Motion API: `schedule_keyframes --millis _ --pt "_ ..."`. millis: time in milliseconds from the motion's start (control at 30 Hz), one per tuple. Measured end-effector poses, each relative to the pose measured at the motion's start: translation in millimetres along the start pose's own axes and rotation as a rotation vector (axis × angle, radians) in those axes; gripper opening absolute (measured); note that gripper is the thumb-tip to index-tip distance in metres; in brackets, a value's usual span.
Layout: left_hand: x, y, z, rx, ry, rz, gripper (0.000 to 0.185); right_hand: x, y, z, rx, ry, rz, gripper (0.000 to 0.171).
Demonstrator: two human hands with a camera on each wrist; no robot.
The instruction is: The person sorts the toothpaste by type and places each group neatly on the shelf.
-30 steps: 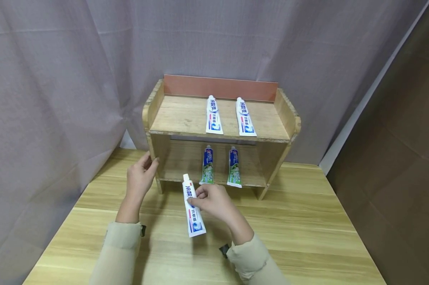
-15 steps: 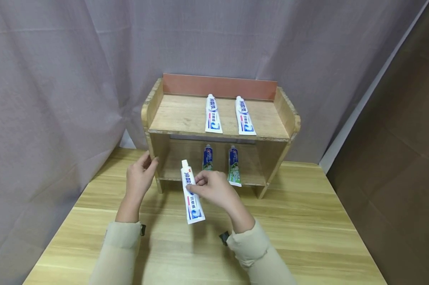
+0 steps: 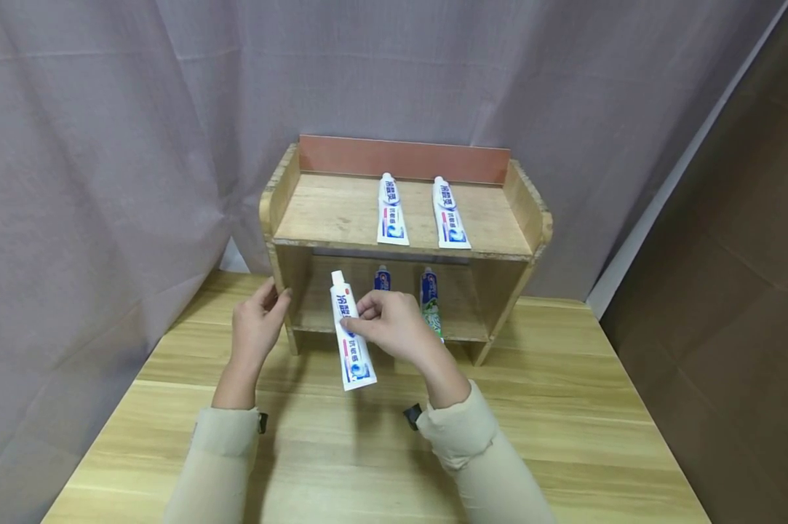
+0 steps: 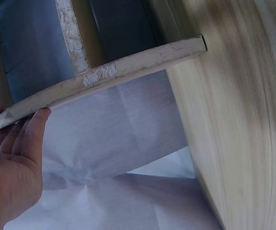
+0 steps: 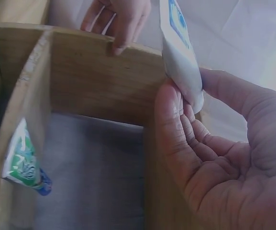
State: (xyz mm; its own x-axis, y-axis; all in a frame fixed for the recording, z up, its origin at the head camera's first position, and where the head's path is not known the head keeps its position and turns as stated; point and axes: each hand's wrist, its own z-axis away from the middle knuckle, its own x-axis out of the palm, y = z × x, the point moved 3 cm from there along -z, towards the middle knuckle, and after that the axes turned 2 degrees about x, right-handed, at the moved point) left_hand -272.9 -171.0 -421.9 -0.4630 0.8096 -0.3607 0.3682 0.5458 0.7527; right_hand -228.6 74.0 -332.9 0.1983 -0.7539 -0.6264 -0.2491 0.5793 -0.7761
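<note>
Pinched by the right hand, a white toothpaste tube, blue-lettered, is held cap-up; the shelf's side is touched by the open left hand.

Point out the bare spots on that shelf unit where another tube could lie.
Top shelf: bare left half, between the left side panel and two white tubes. Lower shelf: left part bare; its right holds two green tubes.

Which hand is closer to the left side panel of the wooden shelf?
Left. The left hand touches the side panel of the shelf; the right hand is off to its right, pinching a white toothpaste tube.
</note>
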Motion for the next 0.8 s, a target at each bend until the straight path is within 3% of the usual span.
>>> schedule_keyframes --millis 800 --pt "-0.7 0.2 0.3 0.001 -0.014 -0.007 0.029 -29.7 -36.5 -16.9 -0.053 0.034 0.038 0.025"
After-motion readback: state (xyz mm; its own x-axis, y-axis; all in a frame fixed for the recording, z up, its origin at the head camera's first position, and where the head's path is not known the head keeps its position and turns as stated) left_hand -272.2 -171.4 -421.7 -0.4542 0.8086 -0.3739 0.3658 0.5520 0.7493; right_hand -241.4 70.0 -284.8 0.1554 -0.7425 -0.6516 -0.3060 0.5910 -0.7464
